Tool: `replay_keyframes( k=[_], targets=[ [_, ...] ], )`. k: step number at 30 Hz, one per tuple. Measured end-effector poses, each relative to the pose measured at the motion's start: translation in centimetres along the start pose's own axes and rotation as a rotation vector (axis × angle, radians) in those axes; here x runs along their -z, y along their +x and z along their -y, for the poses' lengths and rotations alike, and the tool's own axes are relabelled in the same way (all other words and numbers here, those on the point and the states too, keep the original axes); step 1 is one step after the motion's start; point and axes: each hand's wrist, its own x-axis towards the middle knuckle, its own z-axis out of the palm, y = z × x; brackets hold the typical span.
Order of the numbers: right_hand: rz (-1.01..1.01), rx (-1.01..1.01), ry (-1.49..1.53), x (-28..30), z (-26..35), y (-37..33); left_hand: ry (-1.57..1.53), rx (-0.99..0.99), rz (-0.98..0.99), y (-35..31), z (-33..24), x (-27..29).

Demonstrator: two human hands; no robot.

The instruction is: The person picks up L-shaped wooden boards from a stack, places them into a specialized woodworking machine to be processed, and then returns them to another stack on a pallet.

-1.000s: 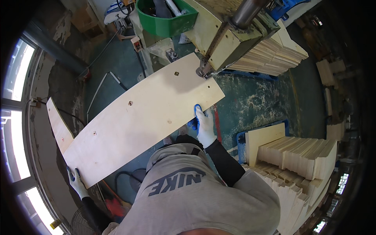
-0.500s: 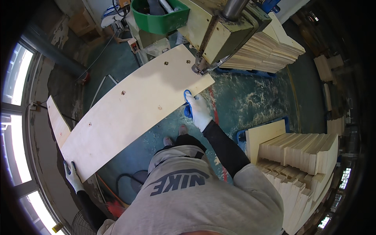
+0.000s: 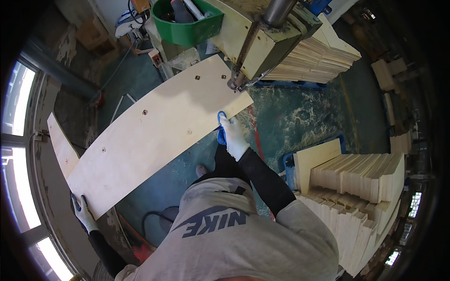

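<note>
A long pale plywood panel (image 3: 150, 136) with one curved edge lies slantwise in front of me. Several small metal inserts sit in its face. My right hand (image 3: 233, 136), in a white and blue glove, grips the near edge close to the right end, thumb on top and fingers underneath. At the panel's lower left corner my gloved left hand (image 3: 86, 216) holds the end, its thumb on the face and the other fingers partly hidden. The tool tip (image 3: 238, 84) of a pale green machine (image 3: 262, 51) stands over the panel's far right end.
A green bin (image 3: 187, 28) with tools is fixed to the machine. Stacked plywood pieces (image 3: 311, 61) stand behind it, and another stack (image 3: 351, 182) is at my right on a blue pallet. A smaller board (image 3: 63, 145) adjoins the panel's left end. Windows line the left wall.
The panel stays under the tool tip, with both hands holding it in the same places. My right leg now reaches forward beneath the panel, and its shoe is hidden.
</note>
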Motion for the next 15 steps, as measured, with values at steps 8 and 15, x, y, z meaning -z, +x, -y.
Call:
replay_keyframes(
  k=[8, 15],
  targets=[
    [-0.019, 0.095, 0.143, -1.0, 2.1, -0.2, -0.033, 0.001, 0.01, -1.3, -0.6, -0.3],
    [0.083, -0.078, 0.197, 1.0, 2.2, -1.6, -0.047, 0.015, -0.057, -4.0, -0.6, 2.9]
  ],
)
